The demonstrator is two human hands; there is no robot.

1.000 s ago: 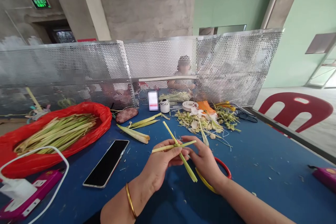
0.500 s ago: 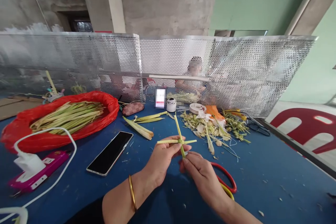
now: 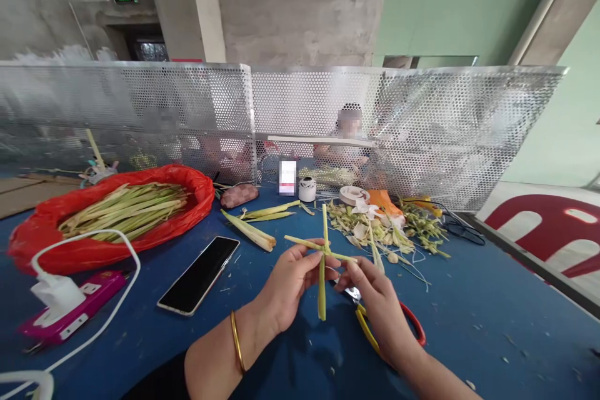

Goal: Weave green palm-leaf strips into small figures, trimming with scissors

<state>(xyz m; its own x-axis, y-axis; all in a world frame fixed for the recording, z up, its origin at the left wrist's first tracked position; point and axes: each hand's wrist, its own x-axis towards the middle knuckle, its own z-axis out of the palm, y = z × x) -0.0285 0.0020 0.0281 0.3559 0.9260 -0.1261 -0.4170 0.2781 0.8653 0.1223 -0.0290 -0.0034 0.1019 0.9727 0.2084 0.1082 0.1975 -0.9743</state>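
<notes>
A small cross of folded pale green leaf strips (image 3: 321, 290) is held up over the blue table, its four arms spread from a knotted middle. My left hand (image 3: 291, 276) pinches it at that middle between thumb and fingers. On the other side, my right hand (image 3: 375, 292) has its thumb and fingertips closed on the tip of the arm pointing right. Under my right hand lies a metal-headed hand tool with one yellow and one red handle (image 3: 369, 330), partly hidden by the hand and wrist.
At left stands a red plastic bag (image 3: 28, 234) of long leaf strips (image 3: 126, 209), near a magenta power strip (image 3: 77, 309) with a white cable. A phone (image 3: 199, 275) lies nearby. Leaf scraps (image 3: 368, 231), a tape roll (image 3: 354, 195) and a perforated metal screen (image 3: 300, 100) are beyond.
My right hand has left the arm pointing toward me and moved up and right to the right-hand arm. The cross has turned slightly, uncovering its long near arm and the tool's metal head.
</notes>
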